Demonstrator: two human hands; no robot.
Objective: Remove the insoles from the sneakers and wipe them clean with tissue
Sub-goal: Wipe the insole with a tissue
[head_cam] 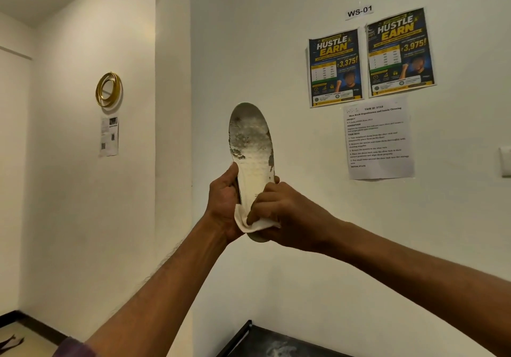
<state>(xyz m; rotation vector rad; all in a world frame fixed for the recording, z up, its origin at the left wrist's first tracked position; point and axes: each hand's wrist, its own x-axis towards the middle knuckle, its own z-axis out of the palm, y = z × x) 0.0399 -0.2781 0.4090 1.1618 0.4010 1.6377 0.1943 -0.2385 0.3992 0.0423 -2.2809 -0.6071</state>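
Note:
A pale insole [252, 146] stands upright in front of the white wall, its toe end up and marked with dark grey stains. My left hand [224, 201] grips its lower left edge from behind. My right hand [279, 212] presses a folded white tissue [250, 222] against the heel end of the insole. Part of the heel is hidden by my fingers and the tissue. No sneakers are in view.
A dark shelf top [276, 343] lies below at the bottom edge. Posters [370, 58] and a printed sheet [378, 138] hang on the wall to the right, a gold ring ornament [108, 89] on the left wall. A wall corner [172, 135] juts out left of the insole.

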